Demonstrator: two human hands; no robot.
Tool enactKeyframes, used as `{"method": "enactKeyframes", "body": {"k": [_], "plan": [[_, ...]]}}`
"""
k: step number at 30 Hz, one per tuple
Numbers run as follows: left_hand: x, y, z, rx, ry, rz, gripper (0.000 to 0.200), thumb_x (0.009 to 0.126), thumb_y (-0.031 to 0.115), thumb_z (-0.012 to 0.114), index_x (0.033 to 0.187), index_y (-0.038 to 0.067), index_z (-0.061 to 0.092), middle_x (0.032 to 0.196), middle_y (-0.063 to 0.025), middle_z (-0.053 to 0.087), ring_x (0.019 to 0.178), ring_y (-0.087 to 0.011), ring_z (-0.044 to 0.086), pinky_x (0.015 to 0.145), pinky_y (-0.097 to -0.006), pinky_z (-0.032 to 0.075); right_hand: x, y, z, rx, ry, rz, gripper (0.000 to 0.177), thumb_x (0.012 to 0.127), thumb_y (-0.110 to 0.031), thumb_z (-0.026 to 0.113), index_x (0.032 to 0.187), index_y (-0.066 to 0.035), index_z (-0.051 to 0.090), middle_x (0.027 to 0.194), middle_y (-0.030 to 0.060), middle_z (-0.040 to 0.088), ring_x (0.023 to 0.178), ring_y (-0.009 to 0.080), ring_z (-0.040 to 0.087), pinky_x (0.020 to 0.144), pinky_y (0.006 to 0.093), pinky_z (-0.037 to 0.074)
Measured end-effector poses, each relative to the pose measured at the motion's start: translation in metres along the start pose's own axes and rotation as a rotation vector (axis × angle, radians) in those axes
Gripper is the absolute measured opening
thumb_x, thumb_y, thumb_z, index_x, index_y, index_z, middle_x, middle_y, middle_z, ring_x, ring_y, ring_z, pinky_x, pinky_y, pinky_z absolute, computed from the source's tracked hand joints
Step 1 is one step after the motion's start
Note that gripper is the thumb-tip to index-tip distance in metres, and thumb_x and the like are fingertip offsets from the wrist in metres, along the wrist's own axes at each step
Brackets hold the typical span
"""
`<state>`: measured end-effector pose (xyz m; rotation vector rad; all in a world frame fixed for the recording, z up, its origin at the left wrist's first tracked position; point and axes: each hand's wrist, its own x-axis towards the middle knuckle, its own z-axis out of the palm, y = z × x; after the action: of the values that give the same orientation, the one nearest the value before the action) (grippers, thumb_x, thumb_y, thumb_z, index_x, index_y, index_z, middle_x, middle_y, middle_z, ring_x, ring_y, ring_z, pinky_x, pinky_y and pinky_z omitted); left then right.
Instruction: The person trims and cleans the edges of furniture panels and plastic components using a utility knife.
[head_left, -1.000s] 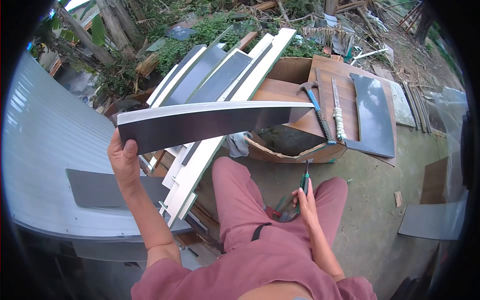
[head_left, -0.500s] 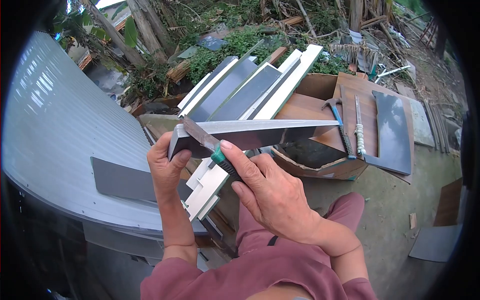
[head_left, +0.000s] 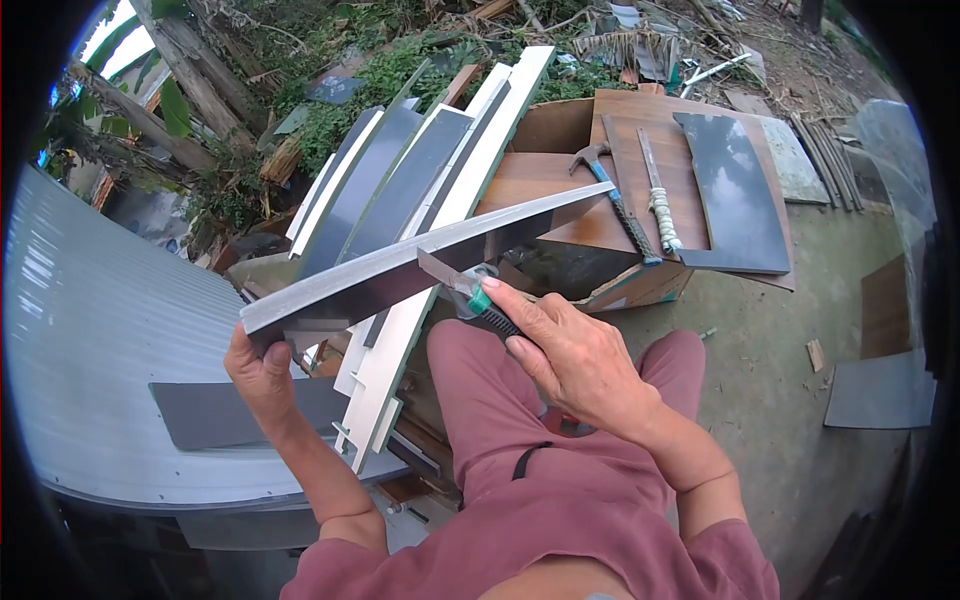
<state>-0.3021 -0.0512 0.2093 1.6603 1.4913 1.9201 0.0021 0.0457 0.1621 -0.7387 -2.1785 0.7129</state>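
Note:
At its near left end, a long dark board [head_left: 372,294] with a pale grey edge is gripped by my left hand [head_left: 262,370], thumb on the dark face. The board slants up and away to the right. My right hand [head_left: 585,350] is closed around a utility knife [head_left: 490,306] with a green and black handle, the index finger stretched along it. Its broad blade points up and left, with the tip overlapping the dark face just under the pale edge, around mid-length.
Several white and dark strips [head_left: 395,190] lean in a pile beyond the board. A claw hammer [head_left: 628,220] and a blade with a cord-wrapped handle [head_left: 662,215] lie on a brown panel [head_left: 735,175] over a cardboard box. Corrugated sheeting [head_left: 110,300] stands left, carrying a dark panel [head_left: 220,415].
The knife has moved from the board's near left end along to about its middle. My left hand and the board's held end have shifted left and down in view, and the view has turned.

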Motion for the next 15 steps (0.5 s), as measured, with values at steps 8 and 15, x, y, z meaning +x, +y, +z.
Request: {"method": "enactKeyframes", "body": {"k": [8,15], "plan": [[0.002,0.006,0.007,-0.027,-0.015,0.029,0.057,0.071,0.03,0.081,0.111,-0.005,0.059,0.096,-0.0067,0.064,0.088,-0.0148,0.06,0.082,-0.0267,0.046,0.009,0.011,0.006,-0.013,0.067,0.065,0.054,0.09,-0.014,0.052,0.141,-0.018,0.036,0.077,0.011,0.047,0.066,0.0272,0.053,0.062,0.0381,0.046],[-0.003,-0.015,-0.016,0.005,0.034,0.017,0.059,0.073,0.036,0.078,0.111,-0.004,0.057,0.101,-0.0087,0.064,0.093,-0.0175,0.06,0.086,-0.0303,0.046,0.015,0.108,0.008,-0.09,0.128,0.351,0.043,0.096,-0.03,0.043,0.137,-0.02,0.04,0.086,0.0186,0.06,0.078,0.0371,0.06,0.067,0.047,0.047]]}}
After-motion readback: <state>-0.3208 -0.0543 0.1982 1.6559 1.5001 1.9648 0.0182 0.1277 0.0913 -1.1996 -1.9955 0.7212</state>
